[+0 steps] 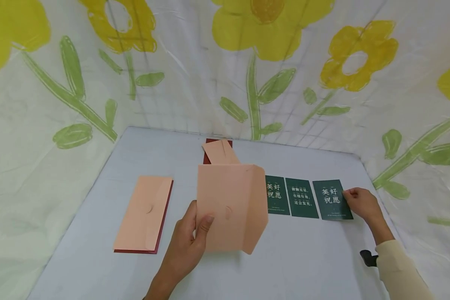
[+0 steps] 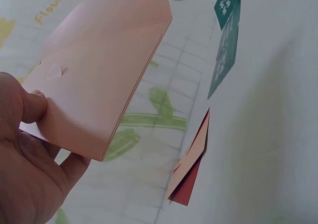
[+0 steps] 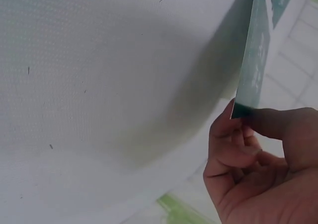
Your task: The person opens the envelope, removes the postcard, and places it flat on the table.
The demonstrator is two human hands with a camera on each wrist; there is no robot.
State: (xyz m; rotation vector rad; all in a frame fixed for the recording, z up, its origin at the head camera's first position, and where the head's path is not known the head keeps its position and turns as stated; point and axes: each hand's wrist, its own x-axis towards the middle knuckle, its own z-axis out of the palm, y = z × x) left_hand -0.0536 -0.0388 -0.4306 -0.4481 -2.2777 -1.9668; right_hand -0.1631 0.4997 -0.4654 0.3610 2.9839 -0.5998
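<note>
My left hand (image 1: 185, 241) holds a pink envelope (image 1: 225, 196) up over the middle of the table, thumb on its front and fingers behind. In the left wrist view the flap of this envelope (image 2: 94, 70) stands unfolded. At the right, my right hand (image 1: 363, 204) pinches the edge of a dark green card (image 1: 331, 208) with white lettering. The right wrist view shows that card (image 3: 253, 70) between thumb and fingers. Beside it lie two more green cards, a middle one (image 1: 302, 199) and one partly covered by the envelope (image 1: 278, 198).
On the left of the white table (image 1: 97, 271) lies a closed pink envelope (image 1: 144, 208) over something dark red. Farther back, another pink envelope (image 1: 221, 151) lies askew on a dark red piece (image 1: 207, 158). A flower-patterned sheet (image 1: 187, 83) hangs behind the table.
</note>
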